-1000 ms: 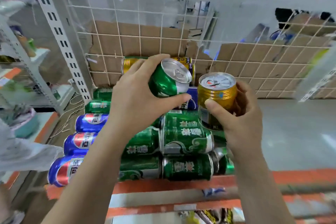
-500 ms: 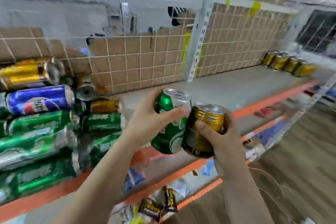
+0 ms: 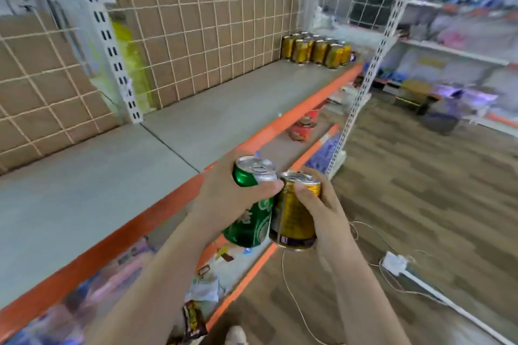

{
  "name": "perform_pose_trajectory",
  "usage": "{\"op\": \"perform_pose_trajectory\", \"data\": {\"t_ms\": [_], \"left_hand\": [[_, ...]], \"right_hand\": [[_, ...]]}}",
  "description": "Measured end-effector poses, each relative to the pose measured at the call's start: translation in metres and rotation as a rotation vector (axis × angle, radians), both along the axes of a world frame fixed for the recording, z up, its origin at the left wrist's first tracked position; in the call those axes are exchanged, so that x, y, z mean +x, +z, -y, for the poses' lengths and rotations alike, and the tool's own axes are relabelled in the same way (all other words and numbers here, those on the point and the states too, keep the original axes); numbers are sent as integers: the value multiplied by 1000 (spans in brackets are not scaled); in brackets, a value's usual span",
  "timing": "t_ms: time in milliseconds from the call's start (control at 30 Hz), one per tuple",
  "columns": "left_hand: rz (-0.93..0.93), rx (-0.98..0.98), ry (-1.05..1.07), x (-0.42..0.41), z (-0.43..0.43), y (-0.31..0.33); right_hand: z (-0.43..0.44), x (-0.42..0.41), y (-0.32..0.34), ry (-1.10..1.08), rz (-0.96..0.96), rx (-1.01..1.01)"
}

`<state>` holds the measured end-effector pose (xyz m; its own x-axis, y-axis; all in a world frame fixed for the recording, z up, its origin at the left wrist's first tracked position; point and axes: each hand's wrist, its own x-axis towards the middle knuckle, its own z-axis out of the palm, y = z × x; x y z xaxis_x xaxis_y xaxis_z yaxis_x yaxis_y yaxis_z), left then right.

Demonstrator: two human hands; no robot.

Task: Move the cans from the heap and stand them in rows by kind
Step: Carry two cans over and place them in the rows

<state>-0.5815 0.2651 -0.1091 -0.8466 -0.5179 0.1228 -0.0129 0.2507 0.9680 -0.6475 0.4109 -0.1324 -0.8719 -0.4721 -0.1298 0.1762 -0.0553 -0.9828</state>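
Note:
My left hand (image 3: 224, 199) grips a green can (image 3: 249, 221), held nearly upright with its silver lid up. My right hand (image 3: 322, 213) grips a gold can (image 3: 294, 218), also upright, touching the green one. Both cans hang in front of the orange edge of the grey shelf (image 3: 126, 176). At the shelf's far right end stands a group of several gold cans (image 3: 316, 49) in rows. The heap of cans is out of view.
A white upright post (image 3: 112, 45) and wire grid with cardboard back the shelf. A lower shelf (image 3: 297, 143) holds red tubs and packets. A white power strip (image 3: 395, 262) and thin cables lie on the wooden floor at right.
The view has swung right, away from the heap, which has left the frame. Both hands carry their cans along the shelf; the gold rows at the far end are now closer.

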Motion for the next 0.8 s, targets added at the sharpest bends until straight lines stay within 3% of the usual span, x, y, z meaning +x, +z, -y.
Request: {"op": "perform_pose_trajectory", "data": {"t_ms": [100, 300, 467, 800], "left_hand": [[16, 16, -3, -52, 5, -11], [-39, 77, 37, -176, 30, -14], [-55, -9, 59, -268, 62, -5], [41, -225, 168, -407, 102, 3]], "right_hand": [[3, -48, -9, 14, 52, 2], [33, -166, -2, -39, -28, 52], [59, -258, 17, 11, -124, 141], [105, -418, 23, 55, -162, 103]]}}
